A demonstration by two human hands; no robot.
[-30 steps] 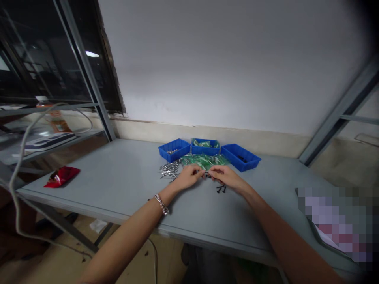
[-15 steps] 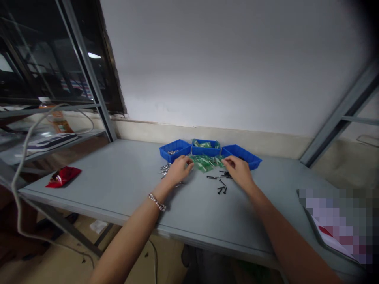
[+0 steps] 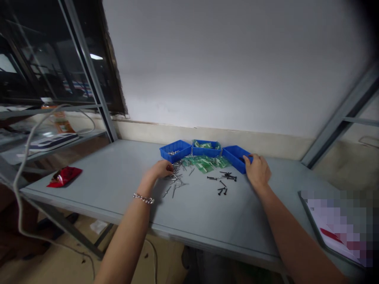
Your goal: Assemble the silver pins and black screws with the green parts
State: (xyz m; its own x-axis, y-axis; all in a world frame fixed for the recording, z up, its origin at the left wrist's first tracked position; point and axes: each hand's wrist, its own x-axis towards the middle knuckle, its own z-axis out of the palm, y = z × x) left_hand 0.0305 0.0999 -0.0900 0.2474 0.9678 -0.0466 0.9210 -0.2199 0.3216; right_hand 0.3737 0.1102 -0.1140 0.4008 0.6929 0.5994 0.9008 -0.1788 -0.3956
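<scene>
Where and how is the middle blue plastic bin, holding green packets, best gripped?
Probably by its near long rim, from above and in front: the middle blue plastic bin stands upright, its wall offering an edge to pinch. The left bin and right bin crowd its ends, and loose green packets lie close in front, so fingers should come down over them.

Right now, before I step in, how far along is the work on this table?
Partway, it seems. The left blue bin holds some silver pins; the middle blue bin holds green packets. The left hand is at the loose pins, the right hand at the right blue bin; their grasp is unclear. Loose pins, black screws and loose packets remain outside the bins.
</scene>
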